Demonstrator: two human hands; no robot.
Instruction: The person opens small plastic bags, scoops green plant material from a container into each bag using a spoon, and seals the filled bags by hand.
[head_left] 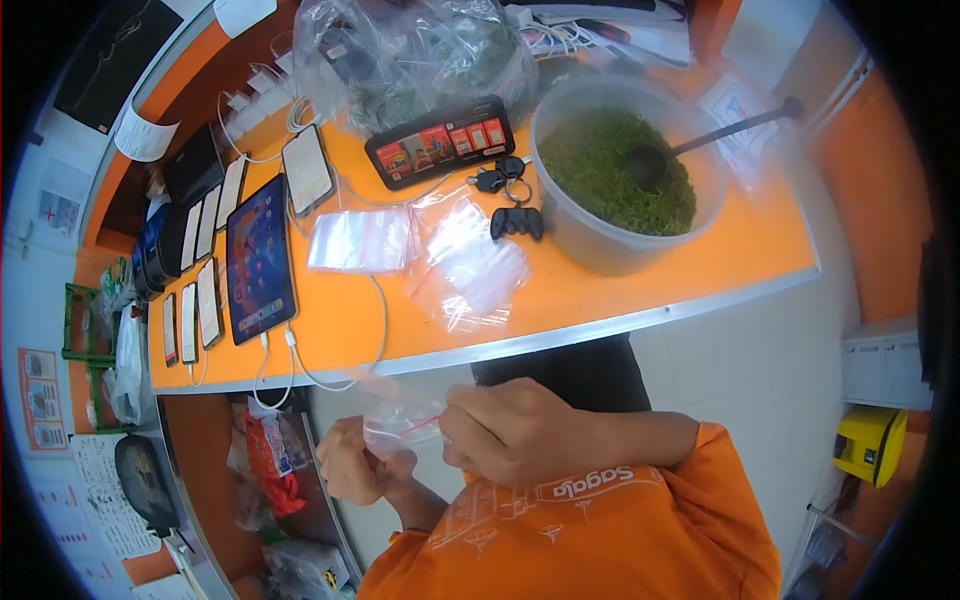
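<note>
We've L hand (352, 462) & R hand (515, 430) fingers curled in, pinching a thin, crinkly clear plastic bag (393, 418) w/ red strip btwn them. Beyond the fingers, glossy flat bags (470, 265) on orange table (430, 335); upper R, round translucent tub (590, 245) w/ fine green shreds (610, 150).

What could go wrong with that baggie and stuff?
The small clear plastic bag with a red line could slip from the left hand and right hand; it is held beyond the orange table's edge, so it might land on the pale floor. A hand might snag the white cables looping over that edge. The long dark scoop sticks out past the rim of the round translucent plastic tub, so a bump could flick out green shreds.
</note>
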